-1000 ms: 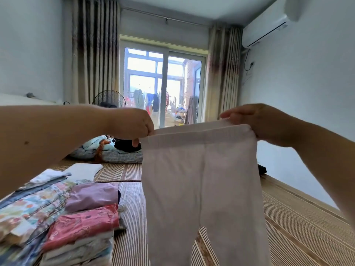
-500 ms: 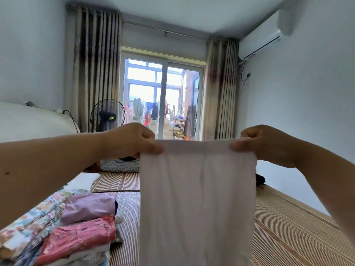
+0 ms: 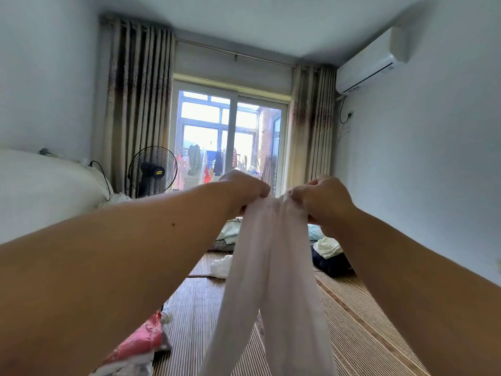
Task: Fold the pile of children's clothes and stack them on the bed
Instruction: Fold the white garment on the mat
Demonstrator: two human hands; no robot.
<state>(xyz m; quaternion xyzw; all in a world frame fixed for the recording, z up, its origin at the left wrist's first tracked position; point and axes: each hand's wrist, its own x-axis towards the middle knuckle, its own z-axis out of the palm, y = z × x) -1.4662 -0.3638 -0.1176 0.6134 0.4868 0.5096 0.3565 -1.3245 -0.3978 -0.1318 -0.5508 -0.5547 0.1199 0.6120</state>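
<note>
Bedroom, woven-mat bed (image 3: 352, 321), sliding glass door behind. Left hand (image 3: 244, 189) and right hand (image 3: 315, 198) close together, each pinching a waistband corner of the white leggings (image 3: 271, 267), held in air above the bed's middle; legs hang down. Folded stack (image 3: 135, 346) at the bed's near left edge. Judgement: lengthwise fold; match side seams, align legs, then lower flat.

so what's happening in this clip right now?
A person is folding a pair of pale pink children's leggings. The left hand and right hand pinch the waistband close together in the air, so the two legs hang down side by side. A folded stack topped by a red patterned garment sits on the bamboo mat; unfolded clothes lie beyond.
</note>
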